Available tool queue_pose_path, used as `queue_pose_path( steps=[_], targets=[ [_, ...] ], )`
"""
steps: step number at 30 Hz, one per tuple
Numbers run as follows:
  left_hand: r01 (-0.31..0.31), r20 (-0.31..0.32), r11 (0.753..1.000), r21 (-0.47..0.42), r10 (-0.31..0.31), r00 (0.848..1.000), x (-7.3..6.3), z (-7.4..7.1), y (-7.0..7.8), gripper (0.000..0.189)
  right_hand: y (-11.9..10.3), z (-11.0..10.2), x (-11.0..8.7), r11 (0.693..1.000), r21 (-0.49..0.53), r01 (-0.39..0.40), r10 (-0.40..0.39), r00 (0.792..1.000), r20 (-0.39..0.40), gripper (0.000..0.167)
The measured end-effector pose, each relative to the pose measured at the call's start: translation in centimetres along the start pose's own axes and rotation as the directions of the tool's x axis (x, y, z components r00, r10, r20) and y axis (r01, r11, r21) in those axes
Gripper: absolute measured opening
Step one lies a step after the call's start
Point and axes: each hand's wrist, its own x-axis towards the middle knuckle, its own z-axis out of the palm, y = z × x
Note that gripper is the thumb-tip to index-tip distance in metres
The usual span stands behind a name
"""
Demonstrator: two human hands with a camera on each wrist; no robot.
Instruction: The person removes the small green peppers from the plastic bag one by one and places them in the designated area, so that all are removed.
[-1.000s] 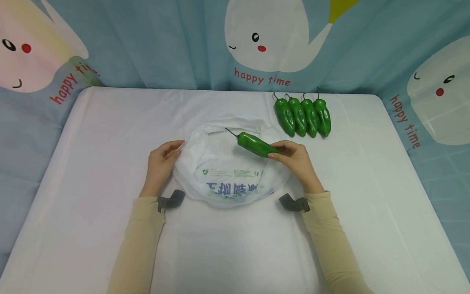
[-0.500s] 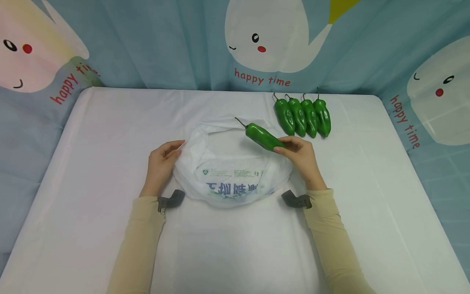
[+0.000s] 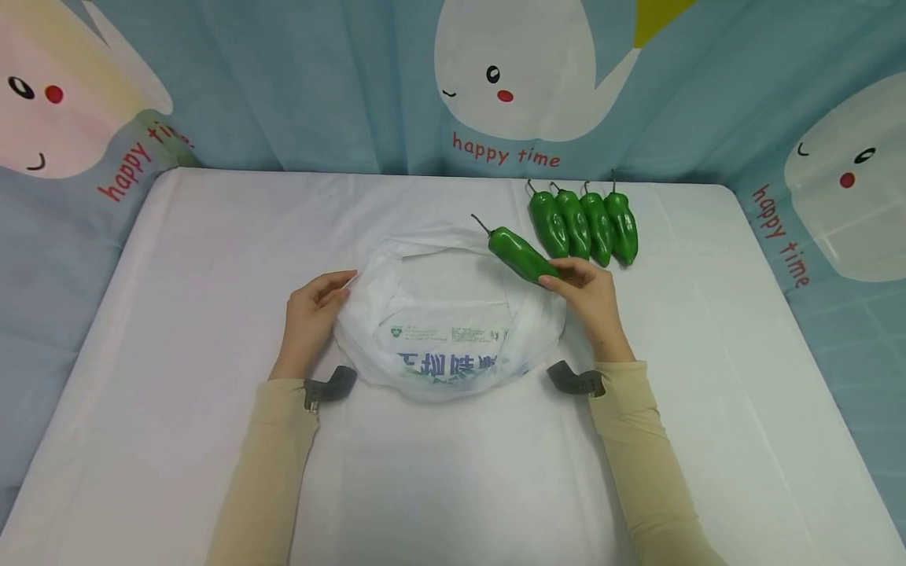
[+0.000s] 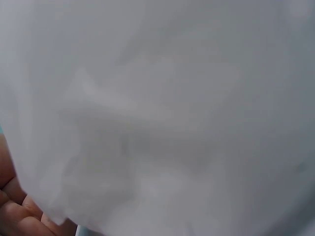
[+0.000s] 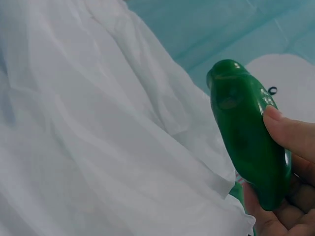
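Note:
My right hand (image 3: 587,295) pinches a long green pepper (image 3: 520,253) near its pointed end, thumb on one side and fingers on the other. The pepper is tilted, its thin stem pointing to the far left, over the right rim of a white plastic bag (image 3: 453,377). In the right wrist view the same pepper (image 5: 248,132) stands beside the bag's crumpled side. The bag's mouth gapes upward, with blue and green print on its near side. At its left rim my left hand (image 3: 314,314) pinches the film; in the left wrist view white film (image 4: 162,123) covers most of the picture.
Several more green peppers (image 3: 596,224) lie side by side at the table's far edge, just beyond the right hand. A white cloth covers the table (image 3: 177,409). Behind hangs a blue curtain (image 3: 318,86) with printed whales.
My right hand has drawn the pepper from over the bag's mouth toward the far right, closer to the row of peppers. The left hand and the bag's left side stay put.

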Motion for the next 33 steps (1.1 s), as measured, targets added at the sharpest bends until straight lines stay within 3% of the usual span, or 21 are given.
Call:
queue_pose_path(
  steps=[16, 33],
  targets=[
    [-0.003, -0.010, 1.000, 0.000, 0.003, 1.000, -0.1, 0.0, 0.1, 0.027, 0.2, -0.7, 0.7, 0.999, 0.000, -0.042, 0.042, 0.997, -0.068, 0.039],
    [-0.001, 0.002, 1.000, -0.005, 0.001, 1.000, -0.1, -0.1, 0.1, 0.028, 0.9, -1.9, 1.8, 0.999, -0.014, -0.035, 0.032, 0.983, -0.182, 0.033]
  ],
)
